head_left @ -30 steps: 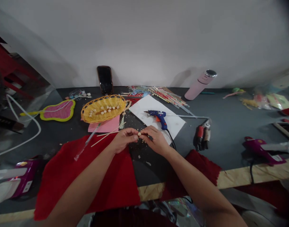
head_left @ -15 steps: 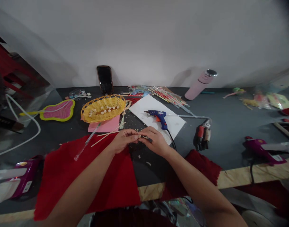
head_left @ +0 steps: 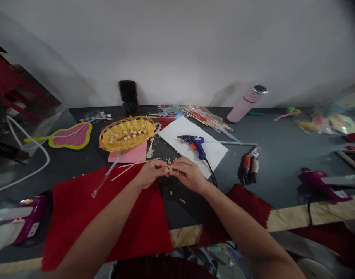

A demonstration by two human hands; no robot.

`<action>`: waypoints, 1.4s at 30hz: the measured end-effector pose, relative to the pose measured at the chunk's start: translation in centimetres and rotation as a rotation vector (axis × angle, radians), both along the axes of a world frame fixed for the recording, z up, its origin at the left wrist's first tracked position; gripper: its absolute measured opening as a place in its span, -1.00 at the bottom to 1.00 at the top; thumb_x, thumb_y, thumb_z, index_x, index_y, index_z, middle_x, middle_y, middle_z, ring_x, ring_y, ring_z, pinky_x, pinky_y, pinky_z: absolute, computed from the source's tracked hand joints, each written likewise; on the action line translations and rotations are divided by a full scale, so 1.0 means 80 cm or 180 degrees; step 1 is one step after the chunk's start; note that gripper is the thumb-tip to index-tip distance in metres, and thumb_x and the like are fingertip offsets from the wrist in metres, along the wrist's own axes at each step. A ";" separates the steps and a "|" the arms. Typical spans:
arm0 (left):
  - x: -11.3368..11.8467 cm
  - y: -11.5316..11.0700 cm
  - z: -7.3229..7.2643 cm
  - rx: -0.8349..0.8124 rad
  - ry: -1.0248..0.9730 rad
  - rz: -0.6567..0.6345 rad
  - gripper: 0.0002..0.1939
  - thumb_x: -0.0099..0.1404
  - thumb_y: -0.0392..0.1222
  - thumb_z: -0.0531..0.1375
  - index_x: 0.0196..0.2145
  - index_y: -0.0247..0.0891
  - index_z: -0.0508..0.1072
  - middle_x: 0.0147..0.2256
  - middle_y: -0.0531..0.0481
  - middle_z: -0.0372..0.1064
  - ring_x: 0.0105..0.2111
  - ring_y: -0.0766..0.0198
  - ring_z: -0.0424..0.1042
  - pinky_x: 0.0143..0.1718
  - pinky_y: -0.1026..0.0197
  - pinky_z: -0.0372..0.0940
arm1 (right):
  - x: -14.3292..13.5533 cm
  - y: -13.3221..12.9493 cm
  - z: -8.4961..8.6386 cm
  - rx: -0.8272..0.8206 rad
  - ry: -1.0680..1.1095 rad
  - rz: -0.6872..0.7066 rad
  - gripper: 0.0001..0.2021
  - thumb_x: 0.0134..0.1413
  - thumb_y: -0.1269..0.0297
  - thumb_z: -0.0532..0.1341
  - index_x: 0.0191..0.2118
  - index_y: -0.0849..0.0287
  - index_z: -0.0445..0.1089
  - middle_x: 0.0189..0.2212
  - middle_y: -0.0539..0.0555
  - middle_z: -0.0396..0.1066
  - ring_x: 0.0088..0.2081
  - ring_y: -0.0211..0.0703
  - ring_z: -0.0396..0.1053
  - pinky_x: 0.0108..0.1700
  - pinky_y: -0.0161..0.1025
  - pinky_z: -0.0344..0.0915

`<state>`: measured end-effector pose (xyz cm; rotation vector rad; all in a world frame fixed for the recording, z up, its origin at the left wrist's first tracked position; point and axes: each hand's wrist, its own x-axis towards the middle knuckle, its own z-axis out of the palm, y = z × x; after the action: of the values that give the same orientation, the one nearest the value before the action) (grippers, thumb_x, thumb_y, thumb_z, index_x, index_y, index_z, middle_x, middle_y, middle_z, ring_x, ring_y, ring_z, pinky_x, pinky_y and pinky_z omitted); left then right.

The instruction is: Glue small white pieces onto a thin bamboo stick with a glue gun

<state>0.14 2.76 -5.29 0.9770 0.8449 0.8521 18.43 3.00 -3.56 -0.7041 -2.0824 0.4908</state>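
The left grip (head_left: 152, 173) and right grip (head_left: 191, 175) closely pinch a small pale piece (head_left: 170, 169) between them above the tabletop (head_left: 180, 213); it looks light and firm, probably best held by its edges

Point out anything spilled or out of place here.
Pale bits lie scattered on the table near the left hand and right hand; they look spilled, perhaps scraps, while similar pieces sit in the basket.

Head view slants down across the table (head_left: 282, 159), far right seemingly blurred.
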 end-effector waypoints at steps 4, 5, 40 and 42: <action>0.000 0.000 -0.001 -0.0033 0.0015 -0.0020 -0.78 0.02 -0.13 0.31 -0.54 -0.37 0.45 -0.57 0.02 0.36 -0.52 0.38 0.29 -0.40 0.30 0.13 | -0.001 -0.001 -0.001 -0.0042 0.0038 0.0027 -0.85 0.08 0.34 0.21 -0.19 0.12 0.39 -0.36 0.10 0.42 -0.29 -0.18 0.35 -0.25 -0.21 0.36; 0.000 0.000 -0.001 -0.0045 0.0010 -0.0015 -0.78 0.02 -0.13 0.31 -0.54 -0.37 0.45 -0.57 0.02 0.36 -0.52 0.39 0.29 -0.40 0.30 0.13 | 0.000 -0.001 -0.002 -0.0088 0.0031 0.0025 -0.85 0.08 0.34 0.21 -0.19 0.12 0.39 -0.35 0.10 0.42 -0.28 -0.18 0.35 -0.24 -0.21 0.36; 0.008 -0.001 0.003 -0.0371 -0.0422 0.0168 -0.76 -0.01 -0.18 0.34 -0.37 -0.36 0.49 -0.52 0.03 0.38 -0.51 0.42 0.34 -0.40 0.33 0.20 | 0.011 0.000 -0.004 -0.0022 -0.0322 -0.0234 -0.77 0.10 0.37 0.16 -0.09 0.13 0.35 -0.24 0.13 0.40 -0.18 -0.15 0.33 -0.13 -0.16 0.35; 0.007 -0.001 0.003 -0.0394 -0.0413 0.0197 -0.75 -0.02 -0.19 0.34 -0.37 -0.36 0.49 -0.50 0.03 0.39 -0.51 0.41 0.34 -0.40 0.32 0.21 | 0.012 0.000 -0.003 -0.0060 -0.0313 -0.0275 -0.77 0.09 0.37 0.16 -0.09 0.12 0.35 -0.24 0.13 0.40 -0.18 -0.15 0.34 -0.13 -0.16 0.35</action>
<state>0.74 2.66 -5.07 0.7824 0.8099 0.8958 19.36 3.01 -3.80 -0.8406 -2.1308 0.4358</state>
